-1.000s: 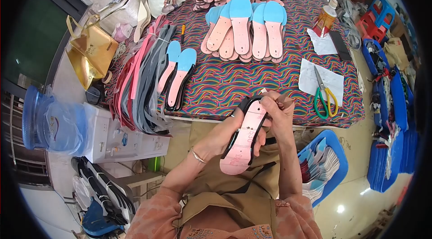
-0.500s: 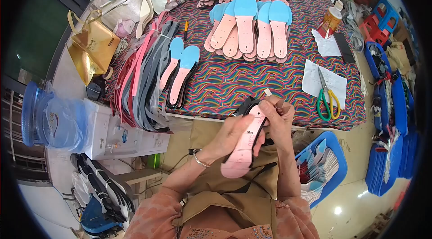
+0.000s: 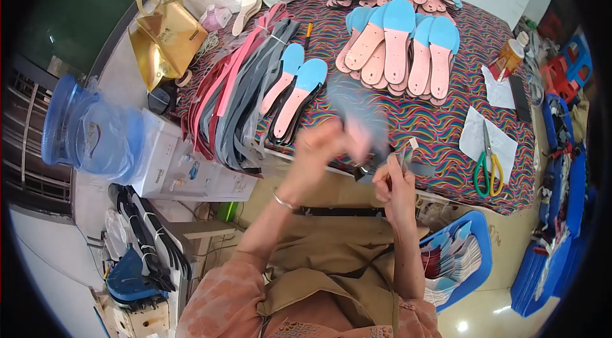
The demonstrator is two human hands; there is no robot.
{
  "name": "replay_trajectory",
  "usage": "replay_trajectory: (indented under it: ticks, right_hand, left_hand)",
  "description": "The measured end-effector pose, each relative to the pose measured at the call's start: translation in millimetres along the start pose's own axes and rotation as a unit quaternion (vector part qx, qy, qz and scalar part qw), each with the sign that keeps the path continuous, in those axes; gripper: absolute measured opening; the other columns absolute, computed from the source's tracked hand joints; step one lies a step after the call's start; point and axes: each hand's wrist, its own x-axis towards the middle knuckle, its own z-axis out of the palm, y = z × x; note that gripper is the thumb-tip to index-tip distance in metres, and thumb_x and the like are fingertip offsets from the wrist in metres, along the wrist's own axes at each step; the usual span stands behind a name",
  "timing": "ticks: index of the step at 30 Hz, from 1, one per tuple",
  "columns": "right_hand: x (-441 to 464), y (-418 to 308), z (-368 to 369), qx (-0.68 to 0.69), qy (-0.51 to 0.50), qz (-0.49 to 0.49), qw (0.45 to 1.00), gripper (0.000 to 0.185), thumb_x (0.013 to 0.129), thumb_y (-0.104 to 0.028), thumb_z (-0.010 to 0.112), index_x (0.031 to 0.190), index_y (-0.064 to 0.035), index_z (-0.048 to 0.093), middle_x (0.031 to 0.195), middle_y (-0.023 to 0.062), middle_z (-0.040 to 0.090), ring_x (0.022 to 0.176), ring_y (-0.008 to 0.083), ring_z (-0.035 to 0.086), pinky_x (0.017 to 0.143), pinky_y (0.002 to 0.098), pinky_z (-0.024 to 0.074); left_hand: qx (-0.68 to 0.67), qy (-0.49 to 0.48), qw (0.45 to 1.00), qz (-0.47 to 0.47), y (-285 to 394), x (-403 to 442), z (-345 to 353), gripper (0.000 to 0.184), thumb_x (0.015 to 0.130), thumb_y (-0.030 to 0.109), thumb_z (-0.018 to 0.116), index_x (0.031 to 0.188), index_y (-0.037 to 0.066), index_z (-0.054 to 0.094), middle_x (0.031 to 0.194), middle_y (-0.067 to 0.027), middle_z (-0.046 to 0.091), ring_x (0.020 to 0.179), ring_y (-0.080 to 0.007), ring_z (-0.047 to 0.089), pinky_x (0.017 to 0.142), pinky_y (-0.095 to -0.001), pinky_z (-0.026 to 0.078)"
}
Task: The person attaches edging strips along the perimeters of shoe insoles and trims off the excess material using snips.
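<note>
My left hand (image 3: pixel 322 147), smeared by motion, is closed on a pink and blue shoe insole (image 3: pixel 360 134) at the table's front edge. The insole is blurred too, with its blue end away from me. My right hand (image 3: pixel 395 180) is beside it, fingers curled into a pinch; what they hold is hidden. Dark strip material (image 3: pixel 364 173) shows between the hands at the table edge. A small white piece (image 3: pixel 413 142) lies just beyond my right hand. Left of my hands, pink insoles with blue ends and black edging (image 3: pixel 299 97) rest on the patterned cloth.
Piles of insoles (image 3: pixel 395 45) cover the back of the table. Bundled grey, pink and red strips (image 3: pixel 239 96) lie left. Scissors (image 3: pixel 488 163) rest on paper at right, near a bottle (image 3: pixel 510 57). A blue basket of insoles (image 3: pixel 481 255) stands below right; a water dispenser (image 3: pixel 191 169) stands left.
My left hand has swung the insole away from my lap, up over the table edge and away from my right hand. The right hand has left the insole. The whole view has turned slightly.
</note>
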Motion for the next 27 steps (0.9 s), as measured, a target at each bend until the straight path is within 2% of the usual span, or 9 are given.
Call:
replay_trajectory:
  ticks: [3, 5, 8, 11, 14, 16, 17, 25, 27]
  right_hand:
    - [-2.3, 8.0, -20.8, -0.086, 0.083, -0.065, 0.991, 0.036, 0.094, -0.028, 0.059, 0.066, -0.0050, 0.059, 0.048, -0.0071, 0.035, 0.042, 0.0017, 0.029, 0.040, 0.0219, 0.0164]
    - [-7.3, 9.2, -41.9, -0.152, 0.147, -0.120, 0.970, 0.031, 0.093, -0.024, 0.060, 0.068, -0.0052, 0.060, 0.051, -0.0073, 0.036, 0.044, 0.0007, 0.028, 0.041, 0.0219, 0.0157]
    - [-14.5, 16.8, -62.1, -0.258, 0.181, -0.142, 0.938, 0.029, 0.093, -0.024, 0.061, 0.070, -0.0059, 0.060, 0.052, -0.0084, 0.035, 0.045, 0.0007, 0.027, 0.043, 0.0222, 0.0160]
    - [-19.9, 33.1, -76.3, -0.368, 0.153, -0.136, 0.907, 0.029, 0.091, -0.019, 0.062, 0.070, 0.0006, 0.057, 0.057, -0.0013, 0.040, 0.055, 0.0036, 0.034, 0.048, 0.0244, 0.0283]
    - [-21.2, 36.0, -76.9, -0.487, 0.129, -0.179, 0.845, 0.028, 0.088, -0.013, 0.063, 0.071, 0.0041, 0.051, 0.058, 0.0039, 0.035, 0.057, 0.0060, 0.032, 0.049, 0.0269, 0.0302]
    - [-21.1, 36.2, -71.3, -0.433, 0.195, -0.163, 0.865, 0.023, 0.091, -0.015, 0.062, 0.075, 0.0021, 0.061, 0.061, -0.0060, 0.044, 0.058, 0.0017, 0.034, 0.050, 0.0220, 0.0274]
    - [-21.0, 31.0, -62.5, -0.416, 0.202, -0.176, 0.869, 0.022, 0.091, -0.014, 0.062, 0.078, 0.0035, 0.062, 0.062, -0.0056, 0.048, 0.059, 0.0012, 0.036, 0.050, 0.0212, 0.0279]
    - [-11.1, 10.2, -46.8, -0.328, 0.197, -0.196, 0.903, 0.019, 0.090, -0.012, 0.063, 0.079, 0.0039, 0.062, 0.062, -0.0054, 0.048, 0.062, 0.0027, 0.039, 0.054, 0.0216, 0.0334]
    - [-13.6, 1.2, -49.5, -0.306, 0.191, -0.164, 0.918, 0.015, 0.090, -0.012, 0.063, 0.085, 0.0020, 0.065, 0.071, -0.0046, 0.052, 0.064, 0.0026, 0.041, 0.055, 0.0213, 0.0351]
  left_hand:
    - [0.071, 0.174, 0.982, 0.022, 21.6, 28.7, -53.1, 0.016, 0.090, 0.015, 0.061, 0.094, 0.001, 0.069, 0.067, 0.0089, 0.054, 0.052, -0.0011, 0.040, 0.045, -0.0199, 0.028]
    - [0.150, 0.250, 0.954, 0.072, 17.9, 52.3, -72.5, 0.027, 0.089, 0.017, 0.062, 0.106, -0.002, 0.067, 0.061, 0.0058, 0.054, 0.054, -0.0029, 0.044, 0.046, -0.0237, 0.032]
    - [0.599, 0.174, 0.771, 0.128, -33.2, 74.5, -138.8, 0.030, 0.083, 0.016, 0.063, 0.107, -0.001, 0.065, 0.097, -0.0218, 0.062, 0.088, -0.0367, 0.058, 0.082, -0.0387, 0.046]
    - [0.518, 0.191, 0.827, 0.104, -44.7, 76.0, -148.0, 0.034, 0.081, 0.015, 0.067, 0.111, -0.001, 0.063, 0.104, -0.0228, 0.059, 0.098, -0.0386, 0.057, 0.087, -0.0411, 0.045]
    - [0.571, 0.254, 0.729, 0.280, -26.1, 54.7, -106.2, 0.029, 0.081, 0.008, 0.067, 0.108, -0.004, 0.063, 0.102, -0.0201, 0.059, 0.095, -0.0359, 0.057, 0.084, -0.0415, 0.045]
    - [0.522, 0.215, 0.784, 0.259, -20.4, 31.5, -73.1, 0.025, 0.083, 0.012, 0.066, 0.104, -0.002, 0.064, 0.098, -0.0142, 0.061, 0.086, -0.0251, 0.060, 0.077, -0.0310, 0.047]
    - [0.403, 0.160, 0.881, 0.190, -13.9, 16.8, -43.4, 0.022, 0.081, 0.009, 0.068, 0.099, -0.002, 0.064, 0.092, -0.0160, 0.061, 0.085, -0.0313, 0.059, 0.077, -0.0367, 0.047]
    - [0.486, -0.063, 0.833, 0.256, -78.4, -1.4, 35.5, 0.022, 0.075, 0.014, 0.075, 0.092, 0.003, 0.065, 0.084, -0.0113, 0.059, 0.079, -0.0317, 0.058, 0.070, -0.0398, 0.047]
    - [0.375, -0.026, 0.904, 0.204, -79.0, -0.6, 39.5, 0.018, 0.083, 0.013, 0.069, 0.096, 0.001, 0.066, 0.084, -0.0083, 0.064, 0.076, -0.0248, 0.061, 0.070, -0.0345, 0.048]
